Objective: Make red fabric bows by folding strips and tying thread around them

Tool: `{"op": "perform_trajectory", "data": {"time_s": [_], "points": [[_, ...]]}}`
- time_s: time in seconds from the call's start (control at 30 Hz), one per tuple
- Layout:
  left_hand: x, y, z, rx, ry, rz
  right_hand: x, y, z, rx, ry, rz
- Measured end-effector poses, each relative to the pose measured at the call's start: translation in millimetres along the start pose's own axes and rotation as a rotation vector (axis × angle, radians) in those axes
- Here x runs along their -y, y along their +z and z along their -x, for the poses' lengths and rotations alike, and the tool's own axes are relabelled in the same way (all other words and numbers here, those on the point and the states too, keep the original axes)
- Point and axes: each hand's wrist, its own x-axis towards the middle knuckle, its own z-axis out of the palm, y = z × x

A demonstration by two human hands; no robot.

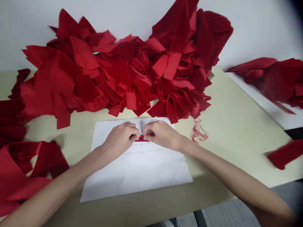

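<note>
I have my left hand (119, 142) and right hand (161, 135) curled inward, knuckles up, over the upper middle of the sheet of white paper (137, 176). The fingers (135, 136) of both hands pinch toward each other, their tips nearly meeting. My bare left forearm (54, 186) reaches in from the lower left and my bare right forearm (232, 176) from the lower right, both angled toward the sheet's centre.

Matt red cloth scraps (118, 72), smooth white paper sheet (134, 176)
</note>
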Motion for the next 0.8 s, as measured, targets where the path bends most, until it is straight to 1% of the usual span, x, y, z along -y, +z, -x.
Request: {"op": "perform_trajectory", "data": {"time_s": [0.1, 0.17, 0.23, 0.3, 0.37, 0.53, 0.6, 0.7, 0.8], "points": [[2, 3.0, 7, -0.039, 0.144, -0.101, -2, 11, 10, -0.102, -0.115, 0.11], [5, 4.5, 11, -0.065, 0.269, -0.178, -5, 19, 15, -0.174, -0.227, 0.235], [8, 5.9, 14, -0.117, 0.385, -0.254, -8, 27, 18, -0.237, -0.339, 0.379], [10, 7.4, 17, -0.173, 0.469, -0.323, -12, 32, 19, -0.293, -0.439, 0.494], [12, 9.1, 20, -0.205, 0.527, -0.373, -15, 35, 21, -0.341, -0.509, 0.557], [12, 12.6, 25, -0.231, 0.617, -0.479, -17, 33, 25, -0.407, -0.639, 0.587], [11, 13.0, 26, -0.22, 0.636, -0.542, -16, 31, 26, -0.412, -0.67, 0.584], [9, 12.6, 29, -0.171, 0.642, -0.627, -15, 29, 29, -0.377, -0.682, 0.593], [7, 11.3, 31, -0.136, 0.617, -0.647, -14, 29, 30, -0.342, -0.627, 0.562]]}}
